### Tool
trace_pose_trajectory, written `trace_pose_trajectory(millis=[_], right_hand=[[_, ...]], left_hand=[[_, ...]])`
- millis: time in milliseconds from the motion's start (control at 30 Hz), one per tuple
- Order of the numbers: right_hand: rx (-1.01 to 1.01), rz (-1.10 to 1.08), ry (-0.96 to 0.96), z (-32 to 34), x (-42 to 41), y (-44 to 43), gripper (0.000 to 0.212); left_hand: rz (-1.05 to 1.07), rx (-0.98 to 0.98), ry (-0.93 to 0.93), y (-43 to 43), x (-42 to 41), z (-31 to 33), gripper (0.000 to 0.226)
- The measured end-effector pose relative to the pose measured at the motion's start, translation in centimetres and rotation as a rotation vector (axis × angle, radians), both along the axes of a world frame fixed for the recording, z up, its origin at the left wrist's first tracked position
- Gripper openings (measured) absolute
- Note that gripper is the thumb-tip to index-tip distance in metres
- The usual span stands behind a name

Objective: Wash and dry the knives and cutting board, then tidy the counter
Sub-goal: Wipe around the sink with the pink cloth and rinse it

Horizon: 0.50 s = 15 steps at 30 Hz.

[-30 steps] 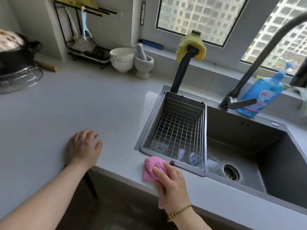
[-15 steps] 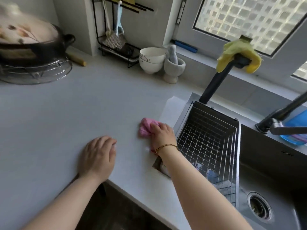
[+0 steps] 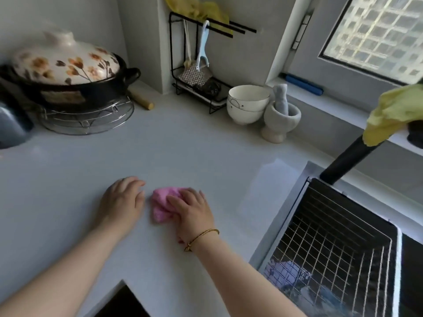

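Note:
A bunched pink cloth (image 3: pixel 161 205) lies on the pale grey counter (image 3: pixel 183 152), and my right hand (image 3: pixel 191 210) presses on it with fingers curled over its right side. Just to its left my left hand (image 3: pixel 122 202) rests flat on the counter, fingers relaxed, not touching the cloth. No knife or cutting board shows in this view.
A floral-lidded black clay pot (image 3: pixel 66 74) sits on a wire trivet at the back left. A black rack (image 3: pixel 201 65) with hanging tools, stacked white bowls (image 3: pixel 248 104) and a stone mortar with pestle (image 3: pixel 281 117) line the back. A wire basket (image 3: pixel 338 243) sits in the sink at right.
My right hand has carried the pink cloth leftward from the sink edge across the counter, ending beside my left hand. The left hand has stayed flat on the counter.

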State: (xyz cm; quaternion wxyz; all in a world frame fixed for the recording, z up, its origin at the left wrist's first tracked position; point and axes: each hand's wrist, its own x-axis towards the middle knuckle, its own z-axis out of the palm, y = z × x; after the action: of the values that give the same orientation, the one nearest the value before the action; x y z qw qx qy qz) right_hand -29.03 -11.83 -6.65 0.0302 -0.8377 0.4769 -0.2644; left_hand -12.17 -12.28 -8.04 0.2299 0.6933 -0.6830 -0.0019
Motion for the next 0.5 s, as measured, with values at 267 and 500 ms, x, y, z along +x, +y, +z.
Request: trace_pose_trajectory(millis=[267,500], right_hand=[[0.224,-0.587,-0.100,-0.3,-11.8,-9.8,0.036],[-0.051,-0.296,-0.089,-2.2,-1.1,-3.9,0.035]], left_hand=[[0.052,-0.132,-0.003,-0.8,0.3,-1.9,0.043],[0.036,-0.203,-0.019,-1.0,1.1,-2.4,0.043]])
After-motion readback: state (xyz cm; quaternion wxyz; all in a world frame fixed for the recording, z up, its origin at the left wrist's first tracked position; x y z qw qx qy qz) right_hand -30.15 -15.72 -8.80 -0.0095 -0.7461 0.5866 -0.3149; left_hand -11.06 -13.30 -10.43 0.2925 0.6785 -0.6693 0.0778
